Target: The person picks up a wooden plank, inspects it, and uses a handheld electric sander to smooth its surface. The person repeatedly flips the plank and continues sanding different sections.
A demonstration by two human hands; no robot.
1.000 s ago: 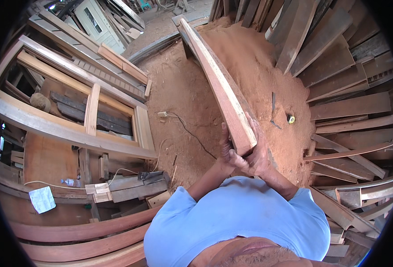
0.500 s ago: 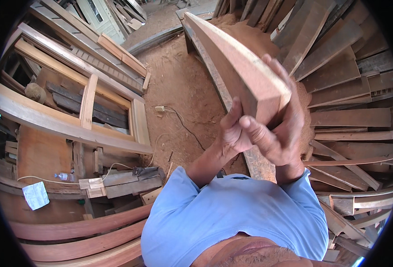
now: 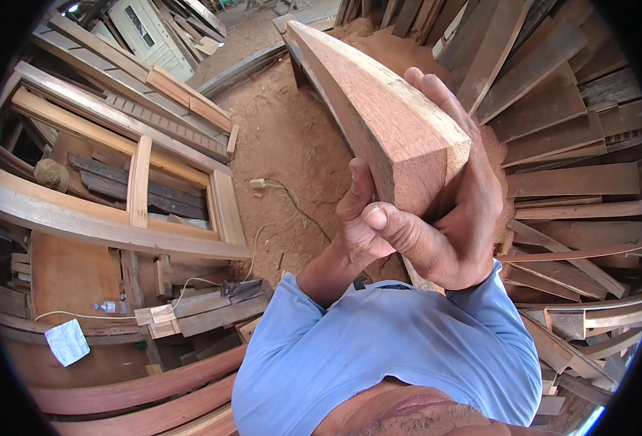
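A long squared wooden beam (image 3: 390, 109) reaches away from me, its near end raised close to my chest. Reddish-brown wood forms most of it, with a pale strip along the right side. My left hand (image 3: 358, 229) grips the near end from the left and below, thumb up against the side face; its other fingers are mostly hidden underneath. Along the right side lies my right hand (image 3: 470, 225), fingers stretched up the pale strip and thumb crossing beneath the end face near my left hand. The beam's far end meets a low bench (image 3: 303, 76).
Wooden frames (image 3: 139, 174) lie at the left, with curved reddish boards (image 3: 139, 378) nearer me. Many planks (image 3: 568, 182) fan out at the right. Sawdust covers the floor (image 3: 270, 131), where a cord with a pale socket (image 3: 257, 183) runs. A bottle (image 3: 110, 307) and a pale sheet (image 3: 67, 342) lie left.
The beam has rolled in my hands, so more of its reddish upper face and its end face show. My hands have shifted slightly with it, and the whole view has moved a little.
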